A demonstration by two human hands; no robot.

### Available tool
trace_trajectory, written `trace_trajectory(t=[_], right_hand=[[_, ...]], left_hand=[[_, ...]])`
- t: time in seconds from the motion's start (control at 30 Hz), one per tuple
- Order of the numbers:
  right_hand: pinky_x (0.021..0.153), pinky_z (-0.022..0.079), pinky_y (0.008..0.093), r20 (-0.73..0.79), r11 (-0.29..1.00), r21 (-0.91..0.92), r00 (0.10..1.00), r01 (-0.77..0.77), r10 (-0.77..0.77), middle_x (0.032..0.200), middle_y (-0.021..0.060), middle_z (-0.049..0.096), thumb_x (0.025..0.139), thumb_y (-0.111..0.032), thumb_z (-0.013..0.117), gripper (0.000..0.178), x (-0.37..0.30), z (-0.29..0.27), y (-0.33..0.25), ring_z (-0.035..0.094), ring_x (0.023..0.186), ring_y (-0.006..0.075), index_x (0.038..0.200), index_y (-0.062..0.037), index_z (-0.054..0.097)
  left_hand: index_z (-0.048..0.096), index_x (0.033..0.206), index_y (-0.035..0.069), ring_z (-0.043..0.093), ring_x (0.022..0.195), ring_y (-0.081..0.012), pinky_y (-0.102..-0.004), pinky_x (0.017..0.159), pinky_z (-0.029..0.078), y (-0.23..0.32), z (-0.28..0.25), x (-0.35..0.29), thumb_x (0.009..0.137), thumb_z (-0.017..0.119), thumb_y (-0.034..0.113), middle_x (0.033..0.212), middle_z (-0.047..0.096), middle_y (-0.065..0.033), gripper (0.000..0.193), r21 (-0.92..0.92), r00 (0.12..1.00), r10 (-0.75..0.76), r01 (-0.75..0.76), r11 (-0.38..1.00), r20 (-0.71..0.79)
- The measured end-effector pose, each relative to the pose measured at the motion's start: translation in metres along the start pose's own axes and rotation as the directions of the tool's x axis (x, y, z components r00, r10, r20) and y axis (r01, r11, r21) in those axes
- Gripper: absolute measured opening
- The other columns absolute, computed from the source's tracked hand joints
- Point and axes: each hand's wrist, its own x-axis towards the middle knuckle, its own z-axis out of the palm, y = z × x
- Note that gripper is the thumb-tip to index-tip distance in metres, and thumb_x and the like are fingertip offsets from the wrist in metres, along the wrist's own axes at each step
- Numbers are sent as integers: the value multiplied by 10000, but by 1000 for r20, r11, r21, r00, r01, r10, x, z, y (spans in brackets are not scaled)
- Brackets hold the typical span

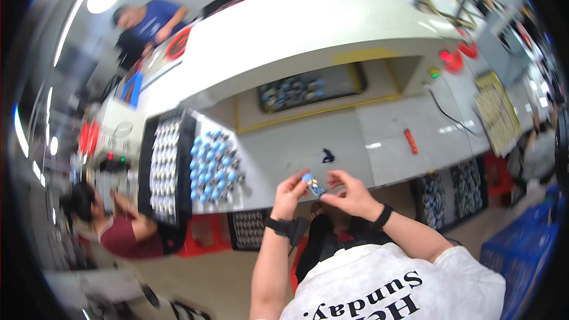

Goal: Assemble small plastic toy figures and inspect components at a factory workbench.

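Note:
Just over the table's near edge, my left hand and my right hand meet around a small figurine with a blue top, a pale middle and a darker blue lower part. Left fingertips pinch its upper end. At its lower end, the right thumb and fingers close on it. A small dark blue piece lies on the grey table a little beyond the hands. To the left, many light blue round-topped parts stand in a group on the tabletop.
A black tray of white parts stands far left. Ahead, a white machine tunnel spans the table, with a filled dark tray inside. A red tool lies to the right. Trays of parts sit below right. Co-workers are at left.

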Motion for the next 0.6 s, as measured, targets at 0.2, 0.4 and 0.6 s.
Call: trace_trajectory(t=[0.2,0.4,0.6], right_hand=[[687,480,293,-256,996,-72,964,52,-69,865,122,604,692,-136,649,410,-27,-44,23,590,747,196,1058,-1,522],[689,472,353,-743,908,-337,663,-249,-94,867,178,601,712,-133,610,311,-34,-152,62,597,804,304,995,-24,542],[708,464,371,-800,789,-452,581,-416,-152,859,168,607,692,-104,606,310,-28,-217,108,591,805,310,985,-24,545]], left_hand=[[466,1177,-16,557,869,-139,-251,724,464,-27,80,16,856,514,104,1071,556,-92,346,-54,979,-52,63,997,195],[478,1172,10,558,855,-139,-242,702,458,-19,99,16,841,535,128,1076,558,-84,355,178,979,-77,43,983,189],[515,1118,-7,563,812,-134,-241,688,455,-5,85,26,836,530,99,1006,590,-81,302,265,994,-58,30,964,97]])
